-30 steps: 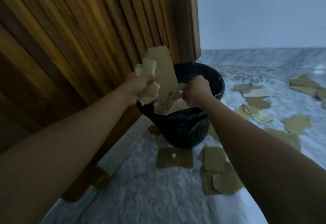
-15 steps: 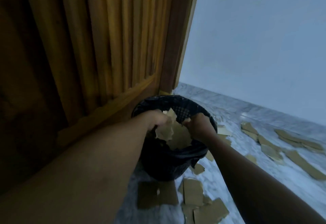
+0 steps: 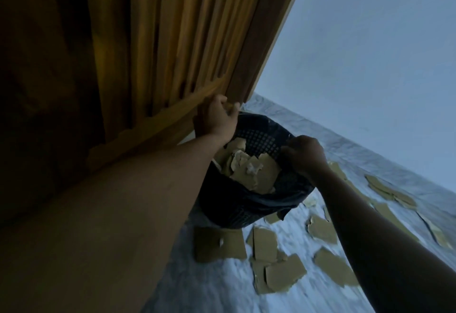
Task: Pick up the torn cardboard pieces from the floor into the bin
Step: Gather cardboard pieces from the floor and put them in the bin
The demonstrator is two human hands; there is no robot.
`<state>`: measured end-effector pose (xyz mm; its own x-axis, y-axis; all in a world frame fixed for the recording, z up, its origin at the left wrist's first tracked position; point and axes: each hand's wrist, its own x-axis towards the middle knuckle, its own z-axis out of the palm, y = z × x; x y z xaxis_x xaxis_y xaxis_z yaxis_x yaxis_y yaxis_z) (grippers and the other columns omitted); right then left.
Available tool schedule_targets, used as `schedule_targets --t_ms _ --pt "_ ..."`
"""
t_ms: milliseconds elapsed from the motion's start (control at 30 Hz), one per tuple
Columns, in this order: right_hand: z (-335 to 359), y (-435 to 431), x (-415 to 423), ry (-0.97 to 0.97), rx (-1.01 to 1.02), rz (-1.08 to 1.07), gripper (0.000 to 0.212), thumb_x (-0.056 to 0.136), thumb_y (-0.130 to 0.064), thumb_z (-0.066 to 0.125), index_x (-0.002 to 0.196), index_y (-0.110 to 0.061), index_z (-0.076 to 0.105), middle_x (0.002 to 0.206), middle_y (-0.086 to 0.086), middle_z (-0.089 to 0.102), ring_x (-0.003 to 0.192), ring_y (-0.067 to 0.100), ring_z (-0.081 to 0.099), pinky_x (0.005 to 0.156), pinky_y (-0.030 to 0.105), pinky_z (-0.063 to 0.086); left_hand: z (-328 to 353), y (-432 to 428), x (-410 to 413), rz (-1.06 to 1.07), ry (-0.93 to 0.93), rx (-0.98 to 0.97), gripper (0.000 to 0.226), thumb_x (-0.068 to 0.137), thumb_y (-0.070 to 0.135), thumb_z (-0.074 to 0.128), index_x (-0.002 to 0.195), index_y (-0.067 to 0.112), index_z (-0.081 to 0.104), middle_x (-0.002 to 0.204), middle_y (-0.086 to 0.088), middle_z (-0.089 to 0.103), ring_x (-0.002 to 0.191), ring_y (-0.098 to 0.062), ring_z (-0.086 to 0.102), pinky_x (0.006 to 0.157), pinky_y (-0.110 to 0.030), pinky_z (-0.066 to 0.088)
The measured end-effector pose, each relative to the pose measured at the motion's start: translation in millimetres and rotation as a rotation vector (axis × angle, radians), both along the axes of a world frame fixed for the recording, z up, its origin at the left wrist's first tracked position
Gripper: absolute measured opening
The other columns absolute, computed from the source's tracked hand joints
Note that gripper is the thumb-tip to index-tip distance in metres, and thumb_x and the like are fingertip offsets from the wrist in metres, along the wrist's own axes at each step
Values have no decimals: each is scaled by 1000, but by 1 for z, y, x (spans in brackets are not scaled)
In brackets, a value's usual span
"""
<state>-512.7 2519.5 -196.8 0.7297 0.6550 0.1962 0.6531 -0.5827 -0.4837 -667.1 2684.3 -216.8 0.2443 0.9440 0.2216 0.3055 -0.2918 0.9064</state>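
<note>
A dark, ribbed wooden door (image 3: 153, 48) of vertical slats fills the left and upper part of the view, its lower rail slanting down toward the floor. In front of it the person's bare left forearm reaches forward, and the left hand (image 3: 217, 119) sits at the near-left rim of the bin, fingers curled inward; a pale scrap seems to show at the fingertips, but whether the hand pinches it or grips the rim cannot be told.

Just right of that hand stands the round black plastic mesh bin (image 3: 261, 140) lined with a dark bag, tilted in the frame and set close against the door's bottom corner. Inside it lies a heap of torn tan cardboard pieces (image 3: 254, 170), jagged and overlapping, reaching up toward the rim.

At the bin's right rim the right hand (image 3: 302, 157) is bent over the edge with fingers closed down on the rim or the bag; which of the two it holds is not clear.

On the pale marble floor (image 3: 222, 285) more torn cardboard scraps (image 3: 283, 275) remain: a larger flat piece (image 3: 219, 245) just in front of the bin's base, a cluster of overlapping ones beside it, and further pieces scattered to the right, partly hidden by the right forearm. A plain pale blue wall (image 3: 370, 66) rises behind.
</note>
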Motion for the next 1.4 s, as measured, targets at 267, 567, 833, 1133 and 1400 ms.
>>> schedule_targets --t_ms 267,567,833,1133,1400 --pt "-40 -54 27 163 653 -437 26 85 -27 68 106 -12 69 87 7 70 86 26 69 85 41 55 -128 -62 -73 454 146 -435 45 99 43 42 125 10 55 135 -17 52 126 -37 43 106 -53 29" --pt "-213 -144 -39 394 -190 -306 27 95 -23 59 120 -12 60 120 15 61 91 24 58 78 31 47 -228 -157 -76 -636 934 352 41 99 42 39 135 28 49 145 0 42 130 -30 37 102 -45 31" --pt "-235 -206 -34 272 -606 85 63 83 -43 66 139 -31 41 140 1 38 117 28 37 85 38 47 -249 -161 -93 -576 977 163 31 97 40 50 122 30 66 154 6 36 137 -26 32 108 -40 32" --pt "-230 -205 -52 159 -662 47 86 58 -57 83 122 -30 32 110 -4 50 103 23 43 84 43 36 -233 -143 -99 -549 1083 -255 83 78 53 72 145 27 31 148 2 42 135 -29 42 108 -49 32" --pt "-219 -205 -67 228 -675 60 36 76 -54 63 97 -24 59 89 -8 66 92 19 57 84 40 33 -237 -132 -99 -673 1109 -297 86 83 46 73 148 11 29 149 -10 38 132 -28 45 99 -34 41"
